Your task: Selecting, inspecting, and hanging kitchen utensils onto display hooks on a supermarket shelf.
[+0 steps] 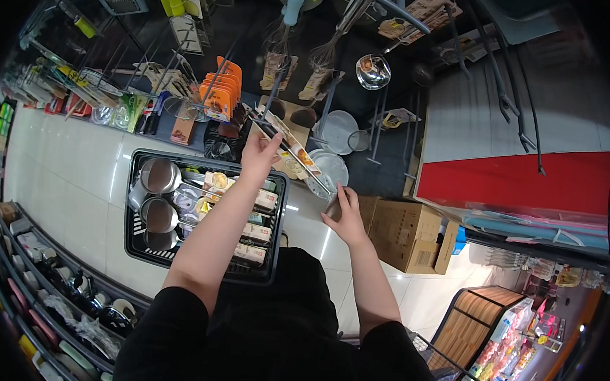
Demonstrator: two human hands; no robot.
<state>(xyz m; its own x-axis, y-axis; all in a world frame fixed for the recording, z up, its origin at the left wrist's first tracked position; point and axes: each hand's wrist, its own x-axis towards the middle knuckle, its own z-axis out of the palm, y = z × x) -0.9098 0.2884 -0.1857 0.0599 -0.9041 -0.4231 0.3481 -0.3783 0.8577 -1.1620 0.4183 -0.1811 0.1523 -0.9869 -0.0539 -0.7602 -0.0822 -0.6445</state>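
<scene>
My left hand [261, 156] grips the dark handle end of a carded long-handled metal kitchen utensil [306, 169], in front of the hanging display. The utensil slants down to the right, and its far end lies by my right hand [346, 213]. The fingers of that hand are spread around a roundish part whose shape is hard to make out; whether they touch it is not clear. Below my left forearm is a black plastic basket [208, 159] with several metal ladles [162, 176] and carded packages [253, 233] in it. Round clear-looking strainers or lids [327, 172] are behind the utensil.
Metal display hooks [327, 106] jut out ahead, with whisks [322, 49], a shiny ladle [373, 71] and orange carded items [221, 90] hanging there. An open cardboard box [408, 236] stands on the tiled floor at right. Shelves of kitchenware [72, 287] curve along the lower left.
</scene>
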